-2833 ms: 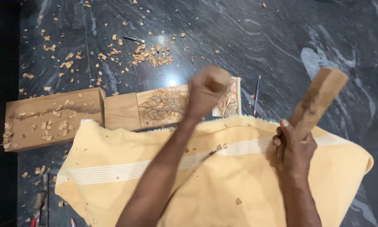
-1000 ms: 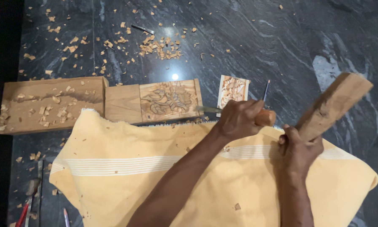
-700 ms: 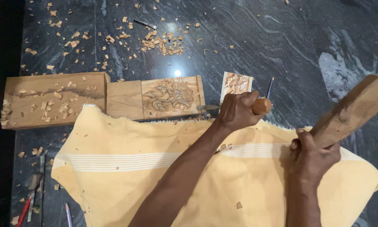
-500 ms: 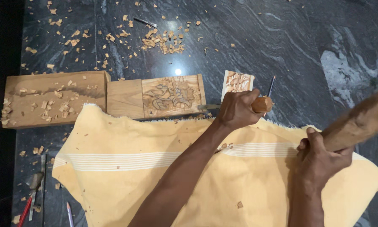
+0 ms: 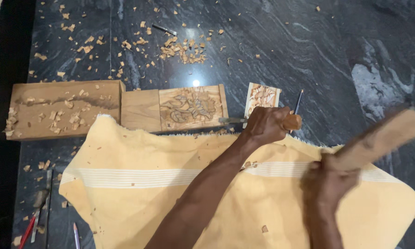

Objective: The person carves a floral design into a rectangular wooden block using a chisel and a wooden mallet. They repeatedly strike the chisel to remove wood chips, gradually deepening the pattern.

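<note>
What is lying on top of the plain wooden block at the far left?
Loose wood chips are scattered over the plain wooden block, along a rough carved groove. Its lower right corner is covered by the yellow cloth.

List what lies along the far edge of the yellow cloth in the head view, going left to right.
Plain wooden block strewn with chips → carved wooden block → small carved panel → left hand gripping a chisel's wooden handle → right hand, blurred, gripping a wooden mallet.
</note>
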